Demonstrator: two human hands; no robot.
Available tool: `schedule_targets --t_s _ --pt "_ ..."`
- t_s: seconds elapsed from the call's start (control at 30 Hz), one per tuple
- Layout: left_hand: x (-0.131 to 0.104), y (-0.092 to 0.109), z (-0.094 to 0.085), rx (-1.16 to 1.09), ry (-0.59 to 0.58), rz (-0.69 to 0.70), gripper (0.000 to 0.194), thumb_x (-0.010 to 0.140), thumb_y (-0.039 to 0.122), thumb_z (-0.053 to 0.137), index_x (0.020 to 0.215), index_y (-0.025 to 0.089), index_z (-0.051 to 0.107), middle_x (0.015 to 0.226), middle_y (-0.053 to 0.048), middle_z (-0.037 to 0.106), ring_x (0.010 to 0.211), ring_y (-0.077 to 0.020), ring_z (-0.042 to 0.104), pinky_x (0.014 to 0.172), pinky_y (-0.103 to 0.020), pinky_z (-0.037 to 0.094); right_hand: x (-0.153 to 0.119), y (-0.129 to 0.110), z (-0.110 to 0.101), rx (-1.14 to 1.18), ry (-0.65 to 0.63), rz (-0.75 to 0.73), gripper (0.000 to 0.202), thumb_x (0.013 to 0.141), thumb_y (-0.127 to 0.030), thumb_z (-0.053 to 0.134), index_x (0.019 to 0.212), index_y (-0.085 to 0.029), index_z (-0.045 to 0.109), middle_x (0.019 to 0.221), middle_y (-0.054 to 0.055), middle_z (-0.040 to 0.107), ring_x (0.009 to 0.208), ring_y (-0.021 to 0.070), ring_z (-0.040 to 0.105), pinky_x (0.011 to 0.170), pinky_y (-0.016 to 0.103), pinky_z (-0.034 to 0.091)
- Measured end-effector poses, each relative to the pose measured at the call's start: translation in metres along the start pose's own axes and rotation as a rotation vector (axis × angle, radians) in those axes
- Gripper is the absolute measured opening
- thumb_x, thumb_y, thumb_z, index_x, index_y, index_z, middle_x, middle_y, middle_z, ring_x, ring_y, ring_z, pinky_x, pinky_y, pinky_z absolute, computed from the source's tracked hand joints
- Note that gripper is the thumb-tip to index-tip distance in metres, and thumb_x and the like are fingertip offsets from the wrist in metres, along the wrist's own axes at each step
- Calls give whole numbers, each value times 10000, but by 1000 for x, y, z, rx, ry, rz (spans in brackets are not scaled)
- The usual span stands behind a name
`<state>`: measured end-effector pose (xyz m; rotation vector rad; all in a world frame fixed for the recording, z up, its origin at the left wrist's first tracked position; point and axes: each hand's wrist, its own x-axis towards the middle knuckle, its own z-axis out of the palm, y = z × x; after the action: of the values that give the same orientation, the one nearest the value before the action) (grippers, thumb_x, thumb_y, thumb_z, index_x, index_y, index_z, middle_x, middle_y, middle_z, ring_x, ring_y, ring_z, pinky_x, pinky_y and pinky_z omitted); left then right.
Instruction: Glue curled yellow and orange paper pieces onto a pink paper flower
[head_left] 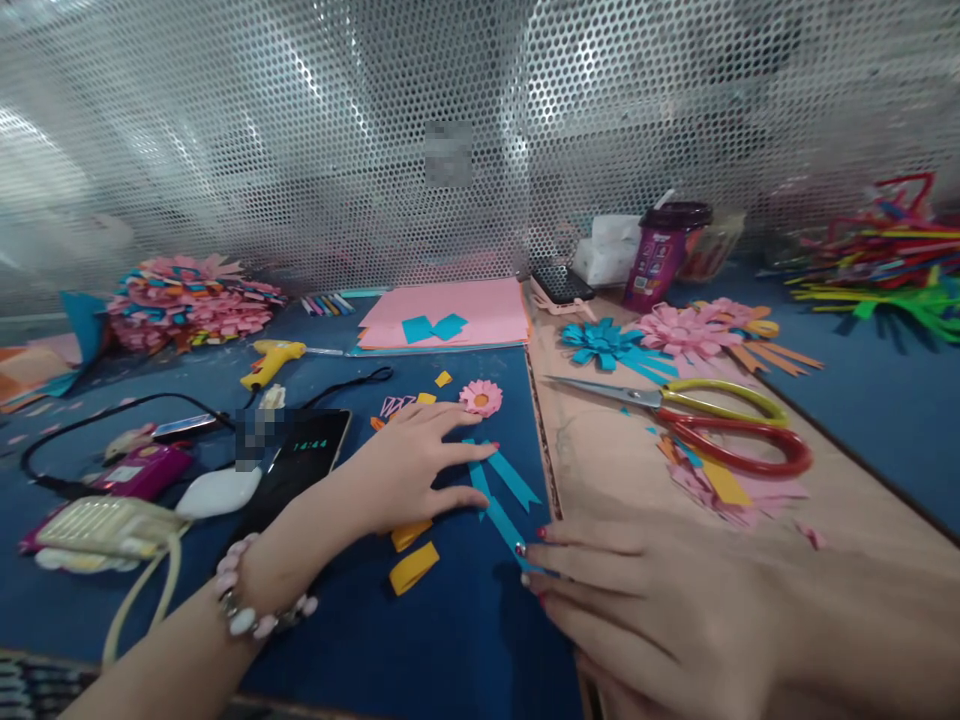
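Hands: left hand [409, 470] spread flat, fingers pressing blue paper ribbon strips [501, 495] onto the blue tabletop [465, 640]; right hand [652, 610] flat, fingertips touching the strips' lower end | Strips: judged light, thin, flimsy, crease-prone; best pinched at an end | Nearby: pink paper flower [481, 398], scissors [697, 420] apart.

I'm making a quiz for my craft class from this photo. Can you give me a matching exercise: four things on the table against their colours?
Things:
1. glue gun
2. scissors
3. sheet stack
4. ribbon strips under the left hand

Colours:
A. pink
B. blue
C. yellow
D. red and yellow handles

Pairs: 1-C, 2-D, 3-A, 4-B
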<state>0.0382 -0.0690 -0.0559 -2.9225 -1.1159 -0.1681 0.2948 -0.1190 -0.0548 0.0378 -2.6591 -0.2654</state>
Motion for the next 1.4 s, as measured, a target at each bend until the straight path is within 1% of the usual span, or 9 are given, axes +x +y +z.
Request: schedule_targets --t_s 0.13,0.33,0.5,0.63,0.8,0.97,1.2,1.3,1.4 --pt "-1 -3 -1 19 30 -9 456 833 581 509 1180 306 617 1314 -60 539 1238 -281 448 1008 -486 345 -3 -2 0 -34 31 49 259 885 -144 444 850 -109 699 859 129 731 853 222 695 927 340 536" --pt "-2 -11 -1 14 40 0 387 837 546 533 1127 317 649 1272 -35 583 1190 -260 498 1003 -465 340 -10 -8 14 -42 191 200 165 808 -89 531 919 -67 650 805 164 717 894 255 680 829 378 583" --pt "1 -12 -2 -26 26 55 329 854 493 542 1108 319 659 1268 -30 580 1187 -234 496 1004 -434 365 -15 2 22 -46 131 295 217 811 -99 526 1002 -66 622 910 148 712 952 253 663 801 382 580" --pt "2 -9 -4 -49 38 115 319 875 439 536 1146 306 640 1266 -50 571 1174 -220 497 1004 -418 376 -18 16 24 32 80 364 286 844 -106 475 1099 -124 603 1002 105 702 1019 200 636 846 339 552" --pt "-1 -2 -10 -72 53 100 338 874 448 535 1155 291 637 1121 -54 638 1032 -207 546 927 -386 415 -23 23 30 123 155 437 320 843 -89 469 1141 -154 565 1076 86 678 995 151 631 874 306 529" --pt "-2 3 -11 -80 -4 129 309 892 441 506 1079 264 677 1141 -34 651 1029 -204 540 936 -384 401 -19 24 29 139 61 471 264 887 -133 452 1105 -143 600 1094 110 676 1053 165 621 898 317 514" --pt "-2 2 -13 -229 -34 145 321 874 431 541 1115 258 662 1157 -14 664 1041 -194 541 933 -372 432 -17 25 25 232 15 484 303 882 -114 413 1133 -128 581 1135 128 659 1121 167 589 883 310 520" --pt "-1 1 -15 -291 -25 162 303 877 398 544 1115 253 664 1133 -21 676 1042 -187 563 926 -356 449 -19 24 26 257 30 506 333 866 -91 420 1169 -140 552 1164 109 645 1118 152 586 911 310 504" --pt "0 -3 -13 -300 70 118 276 896 360 522 1082 226 675 1090 -35 693 1014 -172 598 916 -333 457 -17 31 30 195 66 569 324 883 -93 418 1178 -156 536 1180 85 633 1090 146 588 935 325 485"
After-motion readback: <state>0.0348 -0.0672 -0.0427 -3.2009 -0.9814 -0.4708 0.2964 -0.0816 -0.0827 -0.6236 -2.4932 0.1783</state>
